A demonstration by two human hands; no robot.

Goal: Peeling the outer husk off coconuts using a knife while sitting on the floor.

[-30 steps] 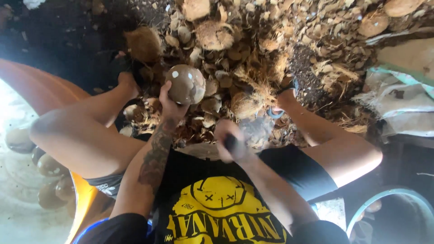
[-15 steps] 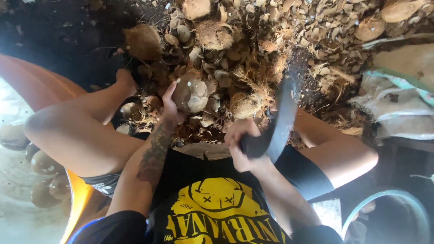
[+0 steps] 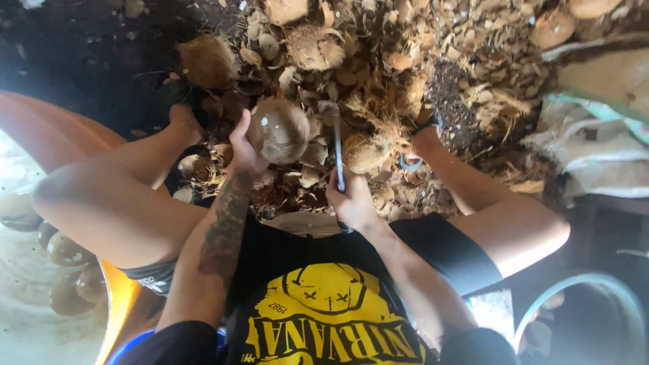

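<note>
Coconut (image 3: 278, 130) sits cupped in my left hand (image 3: 242, 150), fingers curled around its left side, raised above the husk pile (image 3: 405, 74) between my knees. At three o'clock of it, just beside the shell, my right hand (image 3: 353, 203) is clenched around the handle of a dark blade (image 3: 336, 145) that points toward twelve o'clock. More peeled coconuts (image 3: 66, 250) lie at eight o'clock in a pale basin (image 3: 20, 324).
</note>
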